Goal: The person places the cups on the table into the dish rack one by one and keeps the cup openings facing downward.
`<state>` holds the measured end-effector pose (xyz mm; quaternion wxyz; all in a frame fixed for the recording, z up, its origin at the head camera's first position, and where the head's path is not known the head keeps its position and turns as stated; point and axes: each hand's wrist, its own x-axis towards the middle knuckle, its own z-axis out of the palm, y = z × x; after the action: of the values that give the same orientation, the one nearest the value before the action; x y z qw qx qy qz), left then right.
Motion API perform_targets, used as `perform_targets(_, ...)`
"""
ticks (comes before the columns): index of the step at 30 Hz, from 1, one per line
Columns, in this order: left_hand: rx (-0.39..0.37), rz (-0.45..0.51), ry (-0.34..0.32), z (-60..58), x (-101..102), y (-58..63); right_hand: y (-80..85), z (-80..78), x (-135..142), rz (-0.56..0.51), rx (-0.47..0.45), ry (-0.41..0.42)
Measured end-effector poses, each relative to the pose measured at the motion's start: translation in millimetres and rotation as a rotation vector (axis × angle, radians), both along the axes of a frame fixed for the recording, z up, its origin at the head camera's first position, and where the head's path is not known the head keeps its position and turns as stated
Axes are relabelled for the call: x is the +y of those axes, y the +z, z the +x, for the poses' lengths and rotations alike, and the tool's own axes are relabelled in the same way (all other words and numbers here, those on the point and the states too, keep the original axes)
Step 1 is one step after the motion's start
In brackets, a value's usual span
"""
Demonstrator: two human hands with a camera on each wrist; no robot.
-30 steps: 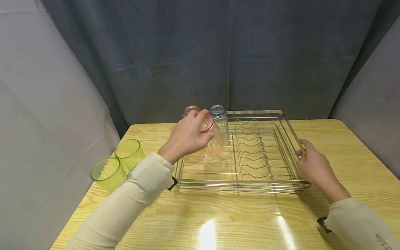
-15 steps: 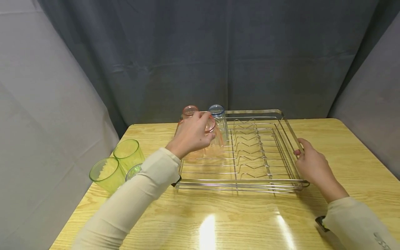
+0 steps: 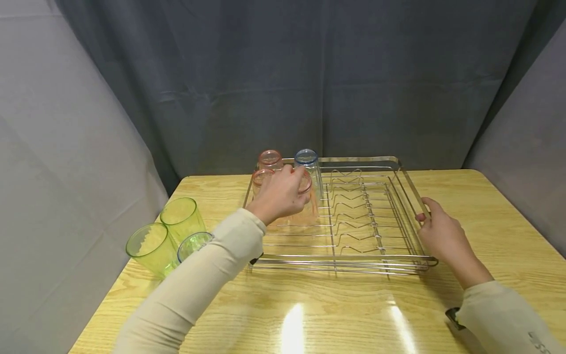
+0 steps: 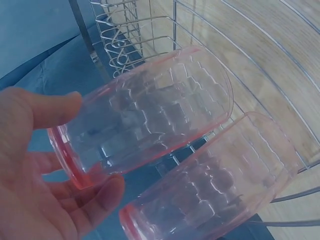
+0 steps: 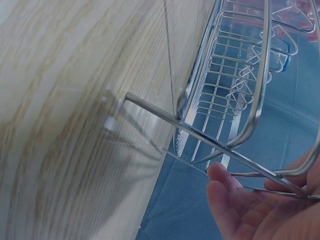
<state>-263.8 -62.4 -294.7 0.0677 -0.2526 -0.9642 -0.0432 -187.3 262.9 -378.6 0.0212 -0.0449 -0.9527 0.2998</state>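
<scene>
My left hand (image 3: 280, 194) pinches the base of an upside-down pink glass (image 4: 150, 110) between thumb and fingers. The glass stands mouth down at the left of a wire dish rack (image 3: 353, 257). Beside it, in the left wrist view, is another inverted pink glass (image 4: 215, 185); I cannot tell whether they touch. A further pink glass (image 3: 270, 157) and a blue glass (image 3: 307, 157) stand inverted at the rack's back left. My right hand (image 3: 444, 236) grips the rack's right rim, thumb and fingers round the metal in the head view.
Left of the rack, two green glasses (image 3: 152, 250) and a blue-rimmed glass (image 3: 194, 241) stand mouth up on the wooden table (image 3: 247, 305). The left forearm partly covers the blue-rimmed one. A dark curtain (image 3: 247, 88) hangs behind the table.
My left hand has shifted right and slightly down with the pink glass, which went from tilted to nearly upright. The pink glass behind the hand shows more now. The right hand keeps its hold.
</scene>
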Motion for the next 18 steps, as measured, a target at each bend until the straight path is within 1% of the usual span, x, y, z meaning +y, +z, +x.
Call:
perform_targets(3,-0.012,-0.013,0.005,-1.0,-0.5,-2.8,-0.7,-0.3,-0.6,0.002,0.005,0.004)
perform_targets(9,-0.072,-0.014,0.025,-3.2,2.2,-6.4,-1.5,0.2,-1.3,-0.001,-0.002,0.005)
perform_targets(12,-0.092,-0.01,0.023,-4.3,4.9,-5.4,-2.1,-0.1,0.2,0.003,-0.003,0.003)
perform_targets(18,-0.093,-0.011,0.018,-8.3,7.7,-2.7,-2.1,-0.5,1.1,0.005,0.002,0.001)
